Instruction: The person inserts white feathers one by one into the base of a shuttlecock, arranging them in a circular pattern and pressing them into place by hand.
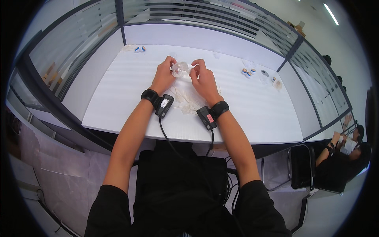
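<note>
A crumpled-looking clear plastic piece (181, 68) is held up over the middle of the white table; its exact kind is too unclear to tell. My left hand (162, 76) grips its left side between thumb and fingers. At its right edge, my right hand (205, 81) has its fingers curled, with the thumb side against the plastic. Below both hands, thin pale sticks or strips (187, 101) lie loosely on the table with some clear film among them.
Small white-and-orange round pieces with blue (248, 73) stand at the right, near a grey ring-shaped roll (264, 74). Two similar pieces (139, 49) sit at the back left. Partitions (205, 37) enclose the table (252, 114). Cables (162, 128) hang from my wrist devices. People (343, 154) sit at far right.
</note>
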`<state>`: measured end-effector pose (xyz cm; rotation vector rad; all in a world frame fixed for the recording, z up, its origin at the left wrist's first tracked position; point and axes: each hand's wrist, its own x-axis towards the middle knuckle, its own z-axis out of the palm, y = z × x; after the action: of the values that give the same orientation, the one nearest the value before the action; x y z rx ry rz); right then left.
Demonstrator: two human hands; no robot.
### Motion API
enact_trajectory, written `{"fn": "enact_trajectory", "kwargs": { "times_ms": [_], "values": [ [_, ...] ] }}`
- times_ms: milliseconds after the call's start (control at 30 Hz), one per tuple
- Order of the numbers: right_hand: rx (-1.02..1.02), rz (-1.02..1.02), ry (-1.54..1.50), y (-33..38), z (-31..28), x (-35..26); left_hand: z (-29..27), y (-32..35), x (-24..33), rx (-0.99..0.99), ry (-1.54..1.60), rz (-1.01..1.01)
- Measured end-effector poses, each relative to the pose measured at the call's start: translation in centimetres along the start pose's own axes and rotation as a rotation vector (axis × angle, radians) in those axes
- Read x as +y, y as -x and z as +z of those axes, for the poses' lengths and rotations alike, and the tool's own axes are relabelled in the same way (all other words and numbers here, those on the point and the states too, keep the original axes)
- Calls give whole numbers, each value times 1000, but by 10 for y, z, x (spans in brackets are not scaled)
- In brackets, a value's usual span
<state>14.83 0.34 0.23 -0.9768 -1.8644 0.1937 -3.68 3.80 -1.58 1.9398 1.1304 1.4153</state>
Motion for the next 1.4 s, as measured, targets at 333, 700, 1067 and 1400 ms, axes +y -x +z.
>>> {"fn": "enact_trajectory", "kwargs": {
  "times_ms": [333,700,1067,1400],
  "values": [
    [-8,17,-11,1,-6,-9,0,1,-1,33,-38,13],
    [4,9,-53,-1,-4,-9,-1,-1,-3,73,-64,28],
    [-23,29,-46,-1,-6,-15,-1,0,-4,62,-51,30],
    [3,-4,-3,2,-2,-9,-1,1,4,36,-38,5]
  ]
}}
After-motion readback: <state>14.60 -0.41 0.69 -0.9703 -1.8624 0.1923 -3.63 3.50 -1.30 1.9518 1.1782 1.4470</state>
